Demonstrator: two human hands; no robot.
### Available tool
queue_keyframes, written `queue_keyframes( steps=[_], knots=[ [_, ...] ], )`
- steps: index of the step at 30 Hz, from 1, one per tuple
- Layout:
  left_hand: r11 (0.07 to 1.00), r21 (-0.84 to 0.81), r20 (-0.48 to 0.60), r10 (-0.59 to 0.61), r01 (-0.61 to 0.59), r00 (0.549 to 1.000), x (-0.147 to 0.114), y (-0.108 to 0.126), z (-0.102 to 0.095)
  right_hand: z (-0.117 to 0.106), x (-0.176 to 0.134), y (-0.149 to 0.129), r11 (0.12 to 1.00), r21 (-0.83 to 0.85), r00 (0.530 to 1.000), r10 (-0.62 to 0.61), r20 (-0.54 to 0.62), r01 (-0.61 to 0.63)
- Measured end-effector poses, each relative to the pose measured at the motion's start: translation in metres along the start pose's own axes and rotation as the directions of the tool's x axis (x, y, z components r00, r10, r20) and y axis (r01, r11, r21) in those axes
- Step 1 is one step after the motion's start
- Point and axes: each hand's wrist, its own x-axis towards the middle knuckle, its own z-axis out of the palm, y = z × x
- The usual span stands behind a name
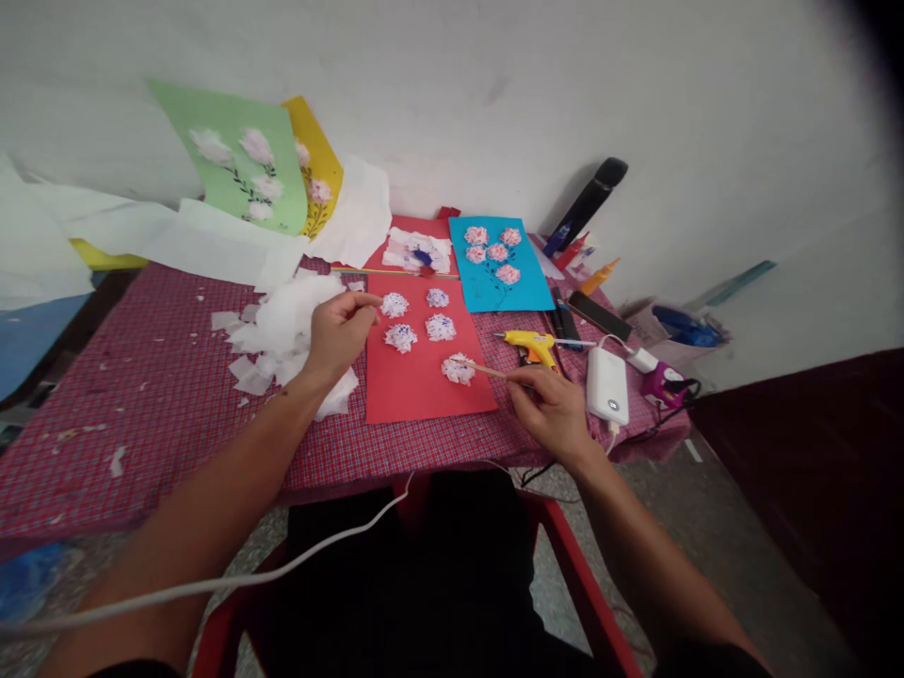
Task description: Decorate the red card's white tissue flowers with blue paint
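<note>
My right hand (547, 407) is closed around a thin wooden stick (487, 369). The stick's tip rests on the lowest white paper flower (458, 371), which has dark blue flecks. That flower and several like it sit on a red sheet (402, 400). My left hand (345, 331) is at the sheet's left edge, its thumb and forefinger drawn close together beside the upper-left paper flower (394, 304). Whether anything is between those fingertips is too small to make out. Under and behind the left hand lies a heap of white tissue squares (282, 315).
A blue card (535, 292) with pink-flecked flowers lies behind. Right of the sheet are a yellow glue gun (531, 343), a white power bank (607, 384) and a phone (600, 315). A green card (212, 174) leans on the wall. A white cable (282, 568) crosses my lap.
</note>
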Motion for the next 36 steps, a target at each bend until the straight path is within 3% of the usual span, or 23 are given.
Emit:
queue_keyframes(
  steps=[4,8,11,16,36],
  knots=[
    [1.000,-0.009,0.005,0.001,-0.001,1.000,-0.001,0.000,0.000,-0.011,-0.017,0.005,0.982,0.060,0.983,0.183,-0.031,-0.181],
    [1.000,-0.015,0.009,0.006,-0.006,1.000,0.000,-0.003,0.000,-0.016,-0.032,0.017,0.891,0.232,0.916,0.401,-0.001,-0.390],
    [1.000,0.000,0.008,0.003,-0.003,1.000,0.001,-0.004,0.000,-0.016,-0.035,0.024,0.835,0.315,0.884,0.468,0.024,-0.451],
    [1.000,0.003,0.004,-0.010,0.010,1.000,0.001,-0.004,0.000,-0.012,-0.036,0.027,0.835,0.309,0.888,0.453,0.081,-0.455],
    [1.000,0.012,0.010,-0.007,0.007,1.000,0.001,-0.006,0.001,-0.013,-0.039,0.025,0.870,0.269,0.909,0.410,0.067,-0.413]
  ],
)
